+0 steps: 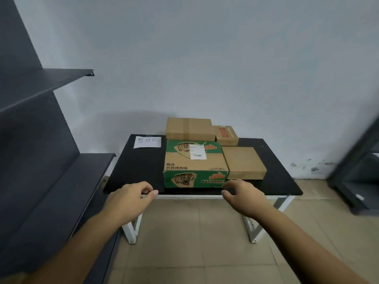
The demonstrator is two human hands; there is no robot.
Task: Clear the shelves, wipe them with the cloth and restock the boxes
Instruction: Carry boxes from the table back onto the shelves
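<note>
Shelves [51,83] bare; green box [192,167] sits at table's [139,171] near edge. My left hand [131,199] and right hand [244,197] flank it, fingers loosely curled, empty. Judged step: restocking. Next: grip both sides, lift level.

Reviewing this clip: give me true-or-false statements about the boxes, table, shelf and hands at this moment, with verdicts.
1. A taped brown box stands behind the green printed box. True.
2. The left hand grips the green printed box. False: it holds nothing, at the front edge of the black table.
3. A white paper note lies near the table's back left corner. True.
4. The plain flat box lies left of the green printed box. False: it lies to its right.
5. The right hand holds a cloth. False: it is empty; no cloth shows.
6. The shelf boards on the left hold no boxes. True.
</note>
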